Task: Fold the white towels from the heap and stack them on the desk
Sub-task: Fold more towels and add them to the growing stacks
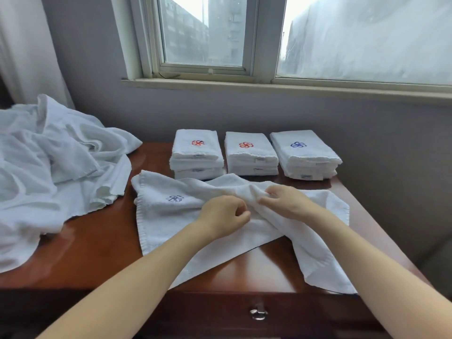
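Towel in work: one white towel point(168, 223) lies spread and rumpled on the near half of the table point(102, 253), emblem point(175, 198) face up at its left; the near right corner hangs over the front edge.
Right grip: right grip point(286, 200) pinches a raised ridge of cloth at the towel's far middle, probably to lift that edge clear for straightening.
Left grip: left grip point(225, 215) is curled tight on the towel's centre, just beside the right one; whether cloth sits inside the curl cannot be told. Placed there, it likely anchors the sheet against the pull.
Heap: unfolded white towels point(49, 167) are piled at the left end of the table, touching the spread towel's far left corner, within reach for the next pick.
Stacks: three folded stacks point(250, 155) stand in a row along the far edge, emblems upward, apart from the working area so folding does not disturb them.
Step in hand: flattening before the first fold, by judgement.
Risk: the hanging corner may drag the towel off square.
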Demonstrator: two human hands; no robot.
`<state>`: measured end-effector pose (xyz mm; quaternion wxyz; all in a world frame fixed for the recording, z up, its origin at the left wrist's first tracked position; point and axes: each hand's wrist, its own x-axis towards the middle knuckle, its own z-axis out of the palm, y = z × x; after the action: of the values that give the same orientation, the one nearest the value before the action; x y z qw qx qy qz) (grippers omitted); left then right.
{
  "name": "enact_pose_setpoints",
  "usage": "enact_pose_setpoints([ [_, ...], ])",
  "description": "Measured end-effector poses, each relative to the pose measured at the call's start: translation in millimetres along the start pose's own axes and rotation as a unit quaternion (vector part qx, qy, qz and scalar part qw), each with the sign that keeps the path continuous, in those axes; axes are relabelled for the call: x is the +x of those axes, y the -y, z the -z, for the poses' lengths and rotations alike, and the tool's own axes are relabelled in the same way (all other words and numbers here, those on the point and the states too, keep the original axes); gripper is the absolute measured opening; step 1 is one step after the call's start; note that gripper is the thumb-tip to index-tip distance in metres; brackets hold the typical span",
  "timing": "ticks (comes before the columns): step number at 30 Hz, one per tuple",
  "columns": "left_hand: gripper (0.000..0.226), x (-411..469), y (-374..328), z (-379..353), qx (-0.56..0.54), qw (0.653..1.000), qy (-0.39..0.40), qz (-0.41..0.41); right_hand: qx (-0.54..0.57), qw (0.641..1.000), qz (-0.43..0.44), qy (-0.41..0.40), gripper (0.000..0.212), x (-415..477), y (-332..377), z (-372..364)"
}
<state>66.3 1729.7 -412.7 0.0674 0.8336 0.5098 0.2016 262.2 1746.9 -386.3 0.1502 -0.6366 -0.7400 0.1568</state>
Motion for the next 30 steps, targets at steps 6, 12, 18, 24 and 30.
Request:
enact_pose_setpoints([
  [6,0.038,-7,4,22,0.008,0.995,0.100,0.007,0.054,0.998,-0.021,0.024,0.020,-10,5,9],
  [12,0.036,11,-7,30,-0.054,0.988,-0.146,0.013,0.014,0.997,-0.070,-0.039,0.027,-16,-18,21],
  [18,0.029,34,-21,15,-0.050,0.999,0.001,-0.009,-0.018,0.996,-0.088,0.012,0.017,-26,-36,20],
  [24,0.037,61,-42,16,-0.059,0.994,0.089,-0.022,0.074,0.986,0.013,-0.150,0.010,-29,-29,48],
  [30,0.037,80,-43,26,-0.094,0.995,-0.026,-0.020,0.057,0.987,-0.021,-0.151,0.008,-30,-29,82],
])
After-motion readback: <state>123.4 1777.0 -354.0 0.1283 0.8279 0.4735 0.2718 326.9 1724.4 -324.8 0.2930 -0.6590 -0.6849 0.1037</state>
